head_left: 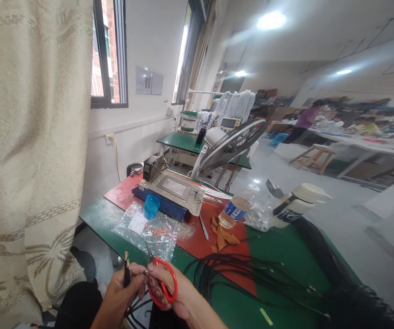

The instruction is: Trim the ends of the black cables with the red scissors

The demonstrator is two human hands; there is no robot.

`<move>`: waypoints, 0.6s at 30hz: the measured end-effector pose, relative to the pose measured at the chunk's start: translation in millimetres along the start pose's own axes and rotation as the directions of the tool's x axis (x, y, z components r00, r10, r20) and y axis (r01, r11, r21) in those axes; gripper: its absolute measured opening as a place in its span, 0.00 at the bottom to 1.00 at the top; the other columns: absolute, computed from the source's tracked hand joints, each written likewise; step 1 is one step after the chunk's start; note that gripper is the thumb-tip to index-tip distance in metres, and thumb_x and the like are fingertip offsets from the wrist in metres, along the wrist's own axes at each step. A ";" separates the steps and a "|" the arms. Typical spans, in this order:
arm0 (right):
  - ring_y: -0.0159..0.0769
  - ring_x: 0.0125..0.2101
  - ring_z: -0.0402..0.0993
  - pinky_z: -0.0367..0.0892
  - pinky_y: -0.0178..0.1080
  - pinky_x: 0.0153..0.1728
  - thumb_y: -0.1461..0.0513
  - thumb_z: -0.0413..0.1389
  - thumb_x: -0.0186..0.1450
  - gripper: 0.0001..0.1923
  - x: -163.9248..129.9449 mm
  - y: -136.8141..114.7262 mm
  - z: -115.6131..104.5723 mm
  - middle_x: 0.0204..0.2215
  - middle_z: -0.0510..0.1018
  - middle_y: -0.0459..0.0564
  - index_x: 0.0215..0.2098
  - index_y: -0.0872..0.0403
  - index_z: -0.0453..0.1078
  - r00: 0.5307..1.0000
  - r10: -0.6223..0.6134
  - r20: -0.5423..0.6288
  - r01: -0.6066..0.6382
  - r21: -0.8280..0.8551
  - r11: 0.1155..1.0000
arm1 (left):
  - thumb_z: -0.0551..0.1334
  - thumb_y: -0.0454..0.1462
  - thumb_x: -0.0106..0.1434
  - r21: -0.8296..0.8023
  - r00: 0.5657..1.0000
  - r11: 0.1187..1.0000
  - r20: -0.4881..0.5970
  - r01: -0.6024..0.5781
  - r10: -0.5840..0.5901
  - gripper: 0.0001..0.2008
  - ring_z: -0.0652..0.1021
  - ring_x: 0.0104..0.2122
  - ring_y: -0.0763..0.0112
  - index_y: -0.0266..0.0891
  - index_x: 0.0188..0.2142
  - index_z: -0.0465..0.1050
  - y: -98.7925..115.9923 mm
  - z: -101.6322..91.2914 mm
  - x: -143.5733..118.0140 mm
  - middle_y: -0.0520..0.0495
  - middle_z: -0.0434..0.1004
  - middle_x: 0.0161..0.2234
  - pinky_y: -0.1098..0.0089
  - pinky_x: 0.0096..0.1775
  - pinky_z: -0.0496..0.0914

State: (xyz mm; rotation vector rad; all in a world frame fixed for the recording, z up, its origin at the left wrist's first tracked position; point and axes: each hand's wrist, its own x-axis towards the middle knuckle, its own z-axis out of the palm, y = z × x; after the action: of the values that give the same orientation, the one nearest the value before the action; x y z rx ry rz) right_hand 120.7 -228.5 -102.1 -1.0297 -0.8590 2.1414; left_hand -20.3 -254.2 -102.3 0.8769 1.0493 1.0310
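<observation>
My left hand is closed around a black cable, whose stripped end with thin coloured wires points upward. Red-handled scissors hang on my right hand, their blades pointing up and away. The fingertips of both hands meet at a small pale bit that is too small to name. Just beyond lies a clear plastic bag with tiny orange-red pieces on it. A blue round cup stands at its far edge.
A blue-sided heating device with a small fan sits at the back of the table. To the right are a liquid-filled bottle, brown scraps, a white jug and black cables. A large fan stands behind.
</observation>
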 end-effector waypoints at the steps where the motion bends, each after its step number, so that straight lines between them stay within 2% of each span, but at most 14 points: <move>1: 0.21 0.06 0.52 0.43 0.25 0.05 0.47 0.60 0.50 0.22 -0.3 0.4 1.3 0.08 0.62 0.39 0.18 0.58 0.62 1.000 0.021 0.004 -0.022 0.020 1.000 | 0.65 0.48 0.47 -0.032 1.000 0.999 -0.003 0.017 -0.018 0.16 0.65 0.21 0.78 0.35 0.22 0.72 -0.5 0.2 0.2 0.54 0.63 0.18 0.74 0.27 0.60; 3: 0.21 0.06 0.52 0.43 0.25 0.05 0.45 0.58 0.51 0.24 -0.3 0.8 3.9 0.08 0.62 0.39 0.18 0.58 0.63 1.000 -0.006 0.005 0.006 0.008 1.000 | 0.66 0.48 0.46 -0.055 1.000 0.998 -0.010 0.029 -0.029 0.16 0.65 0.20 0.78 0.35 0.22 0.72 -0.5 0.1 0.7 0.54 0.63 0.18 0.74 0.27 0.60; 6: 0.21 0.06 0.53 0.45 0.26 0.06 0.43 0.55 0.53 0.28 1.0 0.9 6.2 0.06 0.61 0.40 0.15 0.59 0.63 0.987 -0.157 0.027 0.158 -0.078 0.984 | 0.65 0.47 0.47 0.004 0.999 1.000 -0.036 -0.001 0.001 0.16 0.64 0.19 0.79 0.35 0.24 0.74 -0.1 -1.3 1.2 0.54 0.63 0.16 0.75 0.25 0.58; 8: 0.21 0.07 0.54 0.47 0.26 0.08 0.42 0.54 0.54 0.29 2.0 1.0 6.3 0.06 0.60 0.40 0.13 0.58 0.62 0.976 -0.212 0.043 0.215 -0.126 0.968 | 0.65 0.47 0.48 0.048 0.999 0.999 -0.051 -0.013 0.016 0.15 0.63 0.19 0.79 0.35 0.26 0.74 0.0 -2.3 1.2 0.54 0.64 0.16 0.75 0.24 0.56; 11: 0.21 0.08 0.55 0.48 0.26 0.08 0.43 0.57 0.52 0.28 1.3 1.4 5.6 0.07 0.62 0.40 0.13 0.58 0.62 0.973 -0.230 0.032 0.232 -0.195 0.953 | 0.65 0.46 0.49 0.047 0.998 0.999 -0.060 -0.021 0.024 0.15 0.65 0.20 0.78 0.35 0.26 0.74 0.1 -2.0 0.9 0.53 0.66 0.17 0.75 0.25 0.59; 15: 0.20 0.08 0.54 0.47 0.25 0.09 0.45 0.60 0.50 0.25 -3.0 2.8 6.4 0.09 0.62 0.39 0.19 0.60 0.68 0.964 -0.256 0.075 0.266 -0.307 0.913 | 0.65 0.47 0.47 -0.090 0.997 0.995 -0.069 0.035 -0.041 0.16 0.65 0.20 0.77 0.35 0.25 0.72 0.8 -0.1 0.2 0.54 0.64 0.16 0.74 0.27 0.60; 18: 0.20 0.08 0.53 0.46 0.26 0.09 0.44 0.57 0.53 0.26 -3.5 3.8 7.4 0.08 0.61 0.39 0.17 0.59 0.66 0.962 -0.267 0.063 0.274 -0.242 0.931 | 0.65 0.47 0.48 -0.104 0.997 0.993 -0.053 0.056 -0.062 0.15 0.65 0.20 0.78 0.35 0.25 0.72 2.8 0.8 -1.3 0.54 0.63 0.16 0.75 0.27 0.60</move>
State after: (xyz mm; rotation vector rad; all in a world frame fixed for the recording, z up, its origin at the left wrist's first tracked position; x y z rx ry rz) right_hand 115.5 -235.5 -99.9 -0.9378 -1.2336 1.8526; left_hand -20.4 -254.7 -99.2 0.7336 1.0540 1.0554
